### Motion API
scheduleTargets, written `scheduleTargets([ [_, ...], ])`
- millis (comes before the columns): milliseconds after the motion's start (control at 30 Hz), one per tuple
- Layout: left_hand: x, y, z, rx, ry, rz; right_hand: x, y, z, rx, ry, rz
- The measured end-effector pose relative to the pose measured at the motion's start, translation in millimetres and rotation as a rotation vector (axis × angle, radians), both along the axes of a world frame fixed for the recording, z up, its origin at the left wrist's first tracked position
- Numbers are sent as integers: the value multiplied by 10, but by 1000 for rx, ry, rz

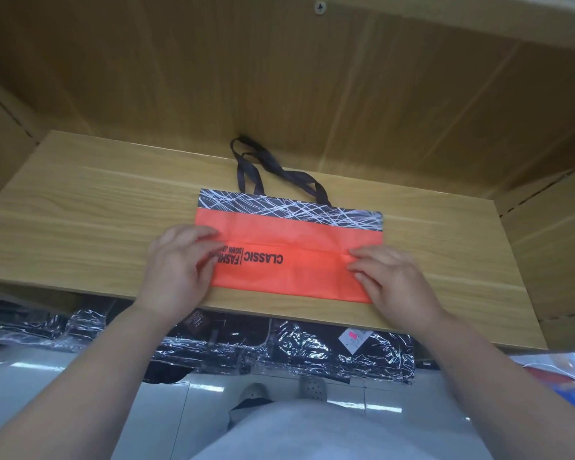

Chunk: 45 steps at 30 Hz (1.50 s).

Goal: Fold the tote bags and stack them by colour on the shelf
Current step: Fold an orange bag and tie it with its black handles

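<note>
From my head camera, the orange bag (289, 257) lies flat on the wooden shelf (97, 210), about midway across it and close to the shelf's front edge. Its black band (289, 209) of white scribbled lines faces the shelf's back, and the two dark handles (266, 167) trail from there toward the shelf's back wall, crossing each other. The near part of the bag is doubled over, so a crease runs across it and the black lettering reads upside down to me.

My left hand (176, 260) is at the bag's left side, fingers curled over the folded layer and covering part of the lettering, thumb on the orange just above the crease. My right hand (392, 277) is at the bag's right side, fingertips pinching the folded layer at the crease.

Below the shelf's front edge lie dark packs (312, 346) in shiny plastic wrap.
</note>
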<state>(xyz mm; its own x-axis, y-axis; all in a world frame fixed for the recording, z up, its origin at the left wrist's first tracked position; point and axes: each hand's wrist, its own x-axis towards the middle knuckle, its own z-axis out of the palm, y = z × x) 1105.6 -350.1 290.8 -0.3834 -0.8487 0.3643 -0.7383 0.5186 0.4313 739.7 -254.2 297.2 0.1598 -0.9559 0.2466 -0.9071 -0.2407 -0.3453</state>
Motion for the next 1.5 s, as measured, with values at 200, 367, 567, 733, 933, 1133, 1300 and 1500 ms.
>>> scheduleTargets([
  [200, 278, 84, -26, 189, -65, -225, -258, 255, 59, 319, -126, 104],
  [367, 330, 210, -15, 304, 65, -255, -310, 387, 158, 396, -224, 101],
  [567, 260, 194, 135, 525, 371, -138, -290, 433, 319, 479, -594, -72],
  [733, 78, 177, 212, 622, 550, 107, -220, 306, 360, 352, -628, -256],
  [933, -122, 142, 198, 443, 383, 323, -83, 99, 295, 275, -586, -472],
  [1133, -174, -1, 180, 369, 89, 343, 16, -26, 212, 225, -376, -587],
  [1300, -182, -59, 254, 372, -138, 312, 156, -8, 250, 0, 61, -448],
  [1500, -142, -122, 374, 388, -275, 235, 522, 22, 291, 405, 276, 153],
])
